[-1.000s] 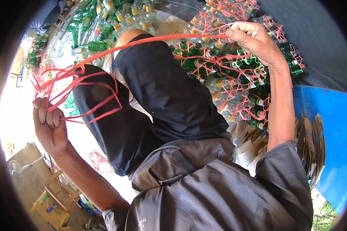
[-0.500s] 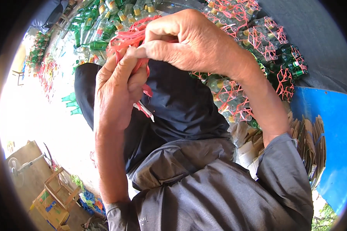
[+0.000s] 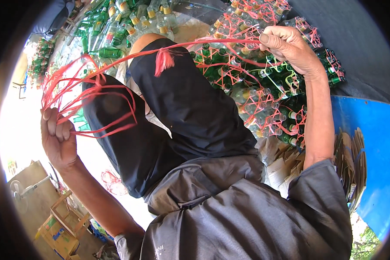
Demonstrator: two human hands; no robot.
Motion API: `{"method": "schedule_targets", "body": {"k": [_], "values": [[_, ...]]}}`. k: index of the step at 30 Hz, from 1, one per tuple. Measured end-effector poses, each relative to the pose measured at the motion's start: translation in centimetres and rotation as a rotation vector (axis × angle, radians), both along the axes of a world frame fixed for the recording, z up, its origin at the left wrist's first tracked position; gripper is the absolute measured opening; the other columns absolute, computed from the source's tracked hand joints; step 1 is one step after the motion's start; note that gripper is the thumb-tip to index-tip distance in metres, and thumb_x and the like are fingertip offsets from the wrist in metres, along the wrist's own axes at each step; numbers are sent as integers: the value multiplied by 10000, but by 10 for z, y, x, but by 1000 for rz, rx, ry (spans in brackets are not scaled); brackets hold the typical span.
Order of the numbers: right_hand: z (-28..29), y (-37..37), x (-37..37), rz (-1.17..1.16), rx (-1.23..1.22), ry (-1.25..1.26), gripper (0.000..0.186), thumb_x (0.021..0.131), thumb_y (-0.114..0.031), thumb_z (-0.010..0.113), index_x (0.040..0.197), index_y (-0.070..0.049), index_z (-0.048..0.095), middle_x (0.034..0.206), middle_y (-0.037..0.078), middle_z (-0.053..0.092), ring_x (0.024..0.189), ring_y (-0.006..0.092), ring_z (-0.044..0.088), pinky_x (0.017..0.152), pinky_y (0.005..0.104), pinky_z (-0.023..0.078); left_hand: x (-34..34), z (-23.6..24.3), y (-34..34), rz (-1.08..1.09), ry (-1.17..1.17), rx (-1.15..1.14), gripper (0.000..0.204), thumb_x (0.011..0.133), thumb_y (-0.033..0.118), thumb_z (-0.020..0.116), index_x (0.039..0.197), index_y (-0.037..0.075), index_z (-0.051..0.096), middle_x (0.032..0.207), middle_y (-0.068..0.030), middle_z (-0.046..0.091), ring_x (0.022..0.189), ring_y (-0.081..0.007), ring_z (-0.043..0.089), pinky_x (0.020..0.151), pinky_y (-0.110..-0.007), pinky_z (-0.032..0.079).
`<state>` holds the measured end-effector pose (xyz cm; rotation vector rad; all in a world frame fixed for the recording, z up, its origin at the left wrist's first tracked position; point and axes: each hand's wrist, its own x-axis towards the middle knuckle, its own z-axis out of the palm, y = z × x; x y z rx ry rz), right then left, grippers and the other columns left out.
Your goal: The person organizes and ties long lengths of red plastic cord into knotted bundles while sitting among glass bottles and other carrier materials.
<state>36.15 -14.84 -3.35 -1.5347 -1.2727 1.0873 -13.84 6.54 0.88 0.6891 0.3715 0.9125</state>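
Observation:
A bunch of red plastic twine (image 3: 130,56) stretches across above my knees, with a frayed knot hanging from its middle. My left hand (image 3: 58,141), raised at the far left, has its fingers closed on the looser, looped end. At the right, my right hand (image 3: 290,47) pinches the other end between thumb and fingers. Further loose strands sag from the right-hand side over the bottles. Both my legs in dark trousers (image 3: 186,95) lie below the twine.
Bottles bundled in red twine (image 3: 255,99) stand beyond my right knee. Loose green and clear bottles (image 3: 117,34) lie at the far left. Flattened cardboard (image 3: 346,164) leans by a blue panel (image 3: 372,173). A wooden frame (image 3: 69,212) stands at the lower left.
My hands were together above my knees with the twine bunched between them. They have moved far apart, left and right, and the twine is now drawn out in between.

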Motion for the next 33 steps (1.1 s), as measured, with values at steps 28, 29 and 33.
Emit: {"method": "schedule_targets", "body": {"k": [28, 29, 33], "values": [[24, 85, -58, 283, 197, 29, 377, 955, -352, 688, 787, -15, 688, 680, -15, 606, 610, 52, 501, 537, 270, 412, 98, -6, -54, 26, 446, -123, 144, 1008, 183, 571, 896, 92, 577, 634, 104, 368, 460, 4, 222, 392, -209, 158], [30, 80, -47, 251, 77, 11, 363, 958, -340, 685, 803, -12, 690, 677, -18, 593, 615, 52, 497, 534, 273, 403, 75, -9, -38, -32, 268, -116, 112, 1003, 149, 568, 915, 80, 563, 637, 96, 359, 456, -6, 208, 394, -219, 161], [2, 76, -22, 107, 122, -37, 296, 957, -282, 683, 786, -43, 650, 652, -64, 522, 575, 17, 430, 491, 235, 316, 7, 8, -7, 216, 85, -31, 139, 1038, 118, 474, 930, 49, 524, 620, 76, 286, 451, -37, 147, 412, -243, 150]]}}
